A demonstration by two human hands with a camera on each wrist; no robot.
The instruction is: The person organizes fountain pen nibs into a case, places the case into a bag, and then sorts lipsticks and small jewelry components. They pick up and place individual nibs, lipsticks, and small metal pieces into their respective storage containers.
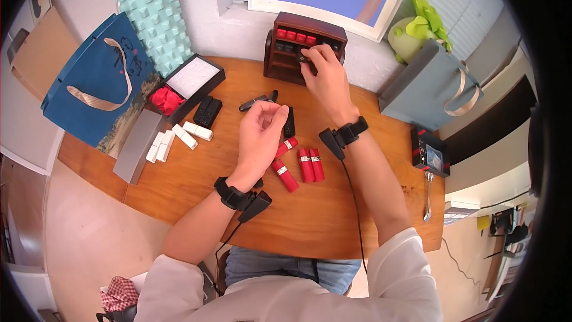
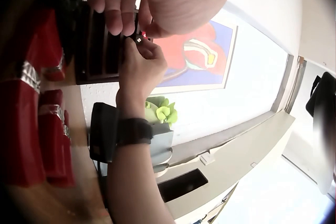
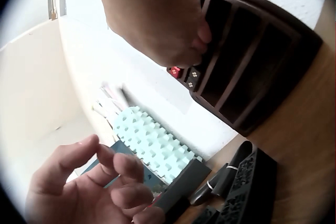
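Observation:
A dark wooden tiered rack (image 1: pixel 276 65) stands at the back of the table, with red square-ended lipsticks (image 1: pixel 291 35) in its top row and black ones (image 3: pixel 193 75) in the row below. My right hand (image 1: pixel 326 79) is at the rack front, pinching a black lipstick (image 1: pixel 302 57) by the second row. Over the table middle hovers my left hand (image 1: pixel 260 131), fingers loosely curled and nothing in them. Several red lipstick tubes (image 1: pixel 306 164) lie below and to its right. Beside its fingers are a black patterned case (image 3: pixel 244 182) and black tubes (image 1: pixel 252 104).
White boxes (image 1: pixel 186 136), a black case (image 1: pixel 208 111) and an open box (image 1: pixel 219 76) with red filling occupy the left side. A blue gift bag (image 1: pixel 89 92) leans there. At right are a grey bag (image 1: pixel 417 89), a small black box (image 1: pixel 430 151) and a spoon (image 1: pixel 428 197).

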